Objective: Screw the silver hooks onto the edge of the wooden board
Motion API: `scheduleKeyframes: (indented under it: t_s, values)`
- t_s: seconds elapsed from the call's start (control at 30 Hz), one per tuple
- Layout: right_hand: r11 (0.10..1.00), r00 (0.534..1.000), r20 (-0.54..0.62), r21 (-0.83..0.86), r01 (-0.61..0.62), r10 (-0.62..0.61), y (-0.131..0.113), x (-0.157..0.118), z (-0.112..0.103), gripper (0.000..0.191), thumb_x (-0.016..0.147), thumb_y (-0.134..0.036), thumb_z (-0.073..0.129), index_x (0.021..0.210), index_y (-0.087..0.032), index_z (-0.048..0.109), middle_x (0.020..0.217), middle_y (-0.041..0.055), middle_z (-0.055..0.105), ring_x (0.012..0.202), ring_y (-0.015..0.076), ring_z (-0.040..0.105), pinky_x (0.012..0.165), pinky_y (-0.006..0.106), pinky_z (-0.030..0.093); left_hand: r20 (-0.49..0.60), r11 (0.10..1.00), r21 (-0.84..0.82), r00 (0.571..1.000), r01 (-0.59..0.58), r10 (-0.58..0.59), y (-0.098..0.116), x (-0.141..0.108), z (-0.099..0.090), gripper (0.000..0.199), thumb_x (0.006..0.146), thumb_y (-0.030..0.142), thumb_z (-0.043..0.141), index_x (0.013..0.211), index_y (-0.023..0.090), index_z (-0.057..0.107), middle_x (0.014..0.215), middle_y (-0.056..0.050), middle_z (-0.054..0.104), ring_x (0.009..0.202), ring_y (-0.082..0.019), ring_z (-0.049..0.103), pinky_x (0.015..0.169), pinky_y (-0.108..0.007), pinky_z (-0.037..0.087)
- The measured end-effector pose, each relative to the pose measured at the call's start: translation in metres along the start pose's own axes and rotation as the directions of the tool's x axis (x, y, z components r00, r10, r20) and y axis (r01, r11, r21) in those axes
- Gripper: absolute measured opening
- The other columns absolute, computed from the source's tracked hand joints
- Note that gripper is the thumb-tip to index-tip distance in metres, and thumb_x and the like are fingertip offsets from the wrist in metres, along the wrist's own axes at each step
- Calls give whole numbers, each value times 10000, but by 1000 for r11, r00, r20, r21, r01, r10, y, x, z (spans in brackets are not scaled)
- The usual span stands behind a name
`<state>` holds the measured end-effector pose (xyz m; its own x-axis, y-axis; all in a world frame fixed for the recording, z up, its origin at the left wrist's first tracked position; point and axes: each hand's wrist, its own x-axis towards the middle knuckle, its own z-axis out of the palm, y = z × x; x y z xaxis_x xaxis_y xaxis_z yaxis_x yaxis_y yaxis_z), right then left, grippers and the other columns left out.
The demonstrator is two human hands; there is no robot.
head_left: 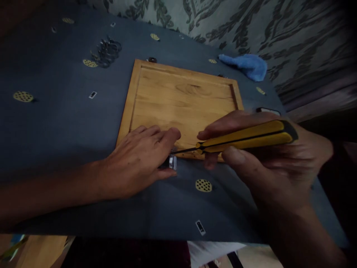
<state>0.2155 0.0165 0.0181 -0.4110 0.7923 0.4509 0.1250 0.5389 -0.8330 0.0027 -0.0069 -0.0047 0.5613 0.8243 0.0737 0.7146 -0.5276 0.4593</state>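
Note:
A framed wooden panel (pixel 178 100) lies flat on the blue patterned tablecloth. At its near edge sits a small shiny metal fitting (pixel 172 162), partly hidden by my fingers; I cannot tell whether it is a clasp or a hinge. My left hand (pixel 136 160) rests over the panel's near left corner, its thumb and fingers closed about the fitting. A yellow and black screwdriver (pixel 248 137) is in my right hand (pixel 279 163), gripped along the handle. Its thin shaft points left, and the tip meets the fitting beside my left fingers.
Small dark metal fittings (pixel 152 59) show along the panel's far edge. A cluster of metal pieces (pixel 107 51) lies at the back left. At the far right are a crumpled blue cloth (pixel 248 66) and a dark flat object like a phone (pixel 268 111). Patterned fabric rises behind the table.

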Motion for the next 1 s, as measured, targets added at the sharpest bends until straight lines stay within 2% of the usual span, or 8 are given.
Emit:
scheduleKeyframes:
  t_s: [0.13,0.23,0.4,0.53,0.67,0.8,0.9,1.0]
  values:
    - [989,987,-74,-57,136,-140,3,2,0,343,714,-79,820,966,-307,776,864,-22,758,799,215,716,703,363,622,-10,1000,-22,1000,-3,2,0,0,0,456,856,370,729,1202,187,496,1069,-82,672,1006,-280,642,851,-395,475]
    - [997,995,-65,-33,76,-78,2,1,-1,350,731,-63,793,992,-296,770,886,-25,761,730,191,720,624,330,605,2,1000,-6,1000,5,-5,0,0,0,446,861,367,725,1199,189,496,1058,-77,673,994,-276,641,851,-396,474]
    - [995,997,-22,69,-67,69,-1,1,-2,314,815,-202,743,1112,-306,756,967,-2,758,679,171,710,431,279,550,12,1000,11,1000,5,-5,1,1,0,458,861,383,725,1205,195,489,1063,-71,676,1003,-272,637,863,-392,472]
    - [996,996,-16,-16,85,-85,0,2,-3,337,757,-109,787,1025,-313,778,909,-32,761,739,179,703,564,319,603,7,1000,13,1000,5,-5,1,1,-1,441,863,375,724,1190,192,492,1075,-76,680,1007,-274,641,858,-399,478]
    - [995,997,-24,-74,67,-69,-2,2,-4,362,754,-92,788,1014,-343,772,909,-34,761,769,208,719,620,359,624,23,1000,9,1000,2,-2,1,1,-1,469,854,395,734,1197,192,487,1074,-72,684,1007,-269,645,854,-389,482]
    - [999,999,-33,-49,0,-1,-5,-1,-2,321,786,-180,794,1075,-316,764,924,-2,774,729,196,732,623,332,620,4,1000,17,1000,2,-2,0,1,0,490,852,412,737,1208,198,478,1086,-73,680,1007,-271,642,861,-395,479]
    - [997,996,-62,-34,-62,60,-5,-4,-4,301,804,-322,801,1099,-338,742,963,19,781,835,235,749,670,365,630,-2,999,24,1000,-22,22,-1,1,0,476,847,398,748,1184,184,489,1083,-79,679,1008,-275,637,854,-395,473]
    - [995,993,-77,-19,-96,94,-2,-8,-10,314,806,-376,795,1111,-358,720,1022,21,776,880,259,754,677,386,639,0,999,40,1000,-27,27,-1,0,-1,459,850,373,750,1178,178,495,1059,-76,679,986,-270,636,831,-382,469]
